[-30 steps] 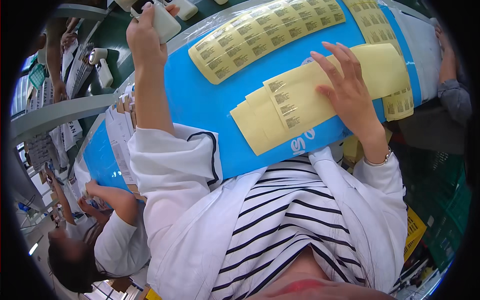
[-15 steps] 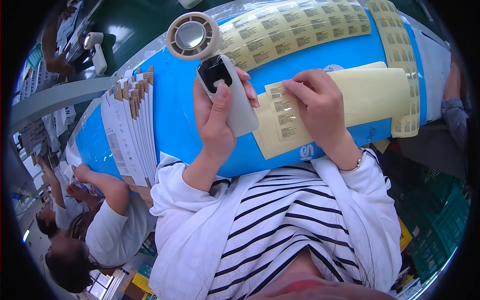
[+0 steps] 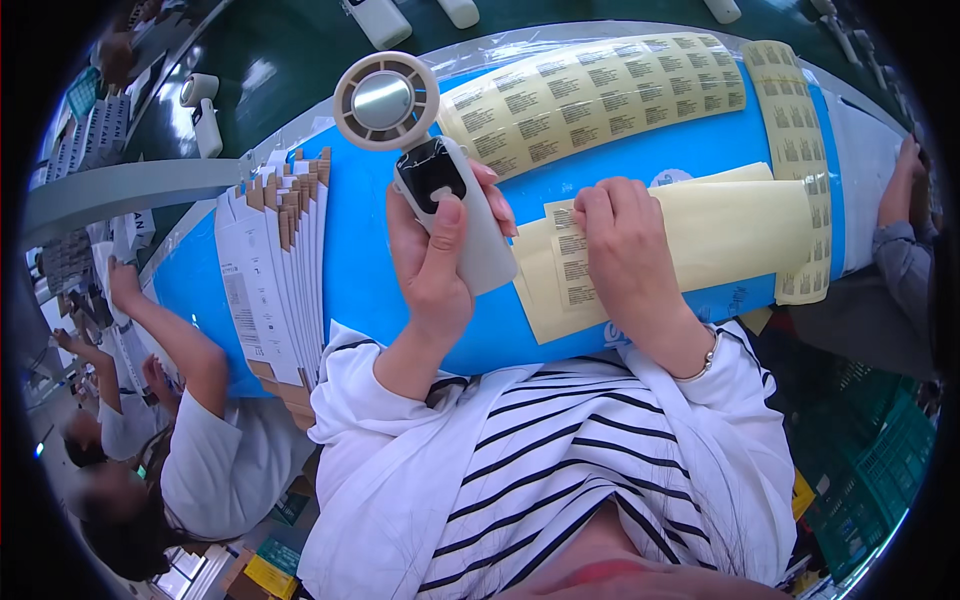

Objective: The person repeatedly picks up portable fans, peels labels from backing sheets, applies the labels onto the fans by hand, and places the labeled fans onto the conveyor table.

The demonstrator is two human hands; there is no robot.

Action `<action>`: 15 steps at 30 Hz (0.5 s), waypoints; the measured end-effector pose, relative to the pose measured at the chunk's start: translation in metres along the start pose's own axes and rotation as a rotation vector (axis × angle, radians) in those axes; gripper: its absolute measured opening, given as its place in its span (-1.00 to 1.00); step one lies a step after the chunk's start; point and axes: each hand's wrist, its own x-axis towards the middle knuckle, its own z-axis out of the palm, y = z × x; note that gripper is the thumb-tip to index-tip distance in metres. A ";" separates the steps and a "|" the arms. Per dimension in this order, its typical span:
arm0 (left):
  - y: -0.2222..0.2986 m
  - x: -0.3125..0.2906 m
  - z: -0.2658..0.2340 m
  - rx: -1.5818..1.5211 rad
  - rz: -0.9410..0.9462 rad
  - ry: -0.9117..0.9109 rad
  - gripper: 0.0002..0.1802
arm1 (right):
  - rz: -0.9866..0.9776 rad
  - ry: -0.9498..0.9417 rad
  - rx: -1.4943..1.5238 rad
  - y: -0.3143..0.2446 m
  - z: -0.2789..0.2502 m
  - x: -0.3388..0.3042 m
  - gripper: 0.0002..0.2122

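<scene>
My left hand (image 3: 432,275) is closed around a white handheld fan (image 3: 487,245) with a round beige head and a dark front panel. Its thumb rests on that panel. Beside it, my right hand (image 3: 632,245) has its fingers bent in a pinch at the upper edge of a small yellowish label sheet (image 3: 575,272). Whether a single label is lifted between the fingertips cannot be seen. Under the right hand lie pale yellow backing sheets (image 3: 745,225), spread over a blue board (image 3: 350,240).
Larger label sheets (image 3: 600,90) lie at the far side, with a label strip (image 3: 800,150) on the right. Flattened white cartons (image 3: 265,290) are stacked at left. More fans (image 3: 207,128) rest on the green surface beyond. Co-workers sit left (image 3: 225,450) and right. A green crate (image 3: 870,470) stands lower right.
The whole scene sits slightly lower in the picture, and more fans show at the top. My right fingers have curled in more tightly at the label sheet; my left hand keeps its hold on the fan.
</scene>
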 end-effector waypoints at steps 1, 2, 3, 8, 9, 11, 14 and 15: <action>0.000 0.001 -0.001 0.000 0.004 -0.001 -0.67 | 0.006 -0.012 -0.024 -0.002 0.000 -0.002 -0.84; 0.000 0.002 -0.001 0.017 0.017 0.011 -0.64 | 0.012 -0.024 -0.048 -0.003 0.001 -0.003 -0.84; 0.000 0.002 -0.001 0.034 0.030 0.023 -0.61 | 0.011 -0.023 -0.048 -0.004 0.002 -0.004 -0.84; 0.004 0.012 0.000 0.053 0.041 0.029 -0.63 | -0.039 0.068 0.020 0.000 0.006 -0.008 -0.84; 0.007 0.013 0.001 0.065 0.039 0.044 -0.63 | -0.041 0.063 0.026 0.001 0.007 -0.008 -0.84; 0.011 0.018 0.004 0.064 0.050 0.048 -0.67 | -0.025 0.066 0.062 0.002 0.008 -0.008 -0.86; 0.021 0.031 0.013 0.061 0.053 0.023 -0.72 | 0.001 0.088 0.241 0.004 0.001 -0.006 -0.89; 0.025 0.035 0.017 0.066 0.044 0.002 -0.72 | 0.002 0.087 0.245 0.005 -0.004 -0.006 -0.89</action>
